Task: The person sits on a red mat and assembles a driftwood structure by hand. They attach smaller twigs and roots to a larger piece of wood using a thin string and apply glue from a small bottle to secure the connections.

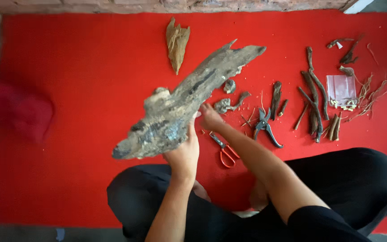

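A large, long piece of weathered grey-brown driftwood (pixel 184 101) is held up slanting above a red mat (pixel 81 67). My left hand (pixel 183 154) grips it from underneath near its thick lower end. My right hand (pixel 210 117) reaches forward and touches the underside of the wood near its middle; its fingers are mostly hidden behind the wood. Just below my right forearm lie red-handled snips (pixel 224 150), and to the right of it lie black pruning shears (pixel 265 127).
A smaller tan wood piece (pixel 176 42) lies at the back. Small knobbly wood bits (pixel 229 103) sit behind the driftwood. Several dark sticks (pixel 313 101), thin roots and a clear plastic bag (pixel 341 87) lie at right. A red cloth bundle (pixel 16 112) is at left. My black-trousered legs are crossed below.
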